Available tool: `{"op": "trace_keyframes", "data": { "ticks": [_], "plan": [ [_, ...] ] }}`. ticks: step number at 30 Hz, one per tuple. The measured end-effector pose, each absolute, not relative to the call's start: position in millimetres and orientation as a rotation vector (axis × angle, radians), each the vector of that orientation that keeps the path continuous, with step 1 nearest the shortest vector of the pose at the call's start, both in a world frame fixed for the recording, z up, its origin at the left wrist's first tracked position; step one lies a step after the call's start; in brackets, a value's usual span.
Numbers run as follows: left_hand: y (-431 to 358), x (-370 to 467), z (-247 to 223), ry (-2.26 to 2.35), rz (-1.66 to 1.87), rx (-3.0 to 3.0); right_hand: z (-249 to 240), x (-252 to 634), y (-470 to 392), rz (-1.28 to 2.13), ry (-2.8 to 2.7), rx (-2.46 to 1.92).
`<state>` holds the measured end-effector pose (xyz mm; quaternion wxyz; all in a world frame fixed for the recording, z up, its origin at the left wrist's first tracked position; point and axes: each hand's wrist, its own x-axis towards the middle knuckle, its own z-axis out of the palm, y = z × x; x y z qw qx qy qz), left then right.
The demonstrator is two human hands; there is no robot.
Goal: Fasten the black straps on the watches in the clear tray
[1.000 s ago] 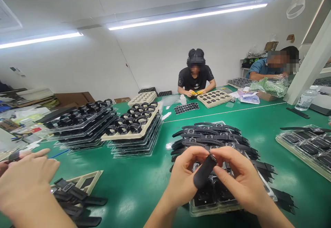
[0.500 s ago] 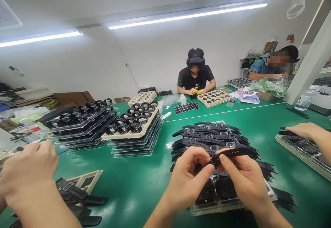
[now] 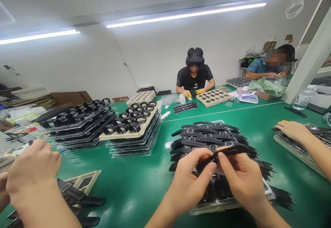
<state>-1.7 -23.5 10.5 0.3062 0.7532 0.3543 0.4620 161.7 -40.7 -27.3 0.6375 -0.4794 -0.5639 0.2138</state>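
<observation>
In the middle foreground, my left hand (image 3: 188,179) and my right hand (image 3: 244,179) are closed on a black watch strap (image 3: 234,149). Thumbs and forefingers pinch it where the two hands nearly meet, and its perforated end runs out over my right fingers. Whether a watch case is attached is hidden behind my fingers. Below my hands lies a clear plastic tray (image 3: 207,209) with dark compartments. Just beyond them, several black smartwatches (image 3: 207,136) rest in overlapping rows with their straps stretched out.
Stacked trays of looped watches (image 3: 134,121) stand to the left on the green table (image 3: 134,183). Another person's hand (image 3: 33,167) is near left; a further hand (image 3: 292,130) touches a right-hand tray. Two people sit opposite. A water bottle (image 3: 305,97) stands right.
My hands keep their pinch on the strap, with only slight finger movement. Across the table, the person's yellow-tipped fingers have moved apart. The view has shifted slightly.
</observation>
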Motion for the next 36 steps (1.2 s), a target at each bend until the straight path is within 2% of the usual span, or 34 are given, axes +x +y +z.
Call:
{"op": "trace_keyframes", "data": {
  "ticks": [7,18,26,36],
  "plan": [
    [-22,3,8,0.963,1.164,1.925,-18,164,-38,0.703,-1.249,-1.022],
    [-23,6,12,0.963,1.209,1.829,-29,161,-35,0.891,-1.02,-0.877],
    [-24,12,3,0.849,1.404,1.732,-26,152,-31,1.137,-0.795,-0.746],
    [-21,10,-4,0.891,1.437,1.92,-32,153,-28,1.182,-0.687,-0.728]
  ]
}}
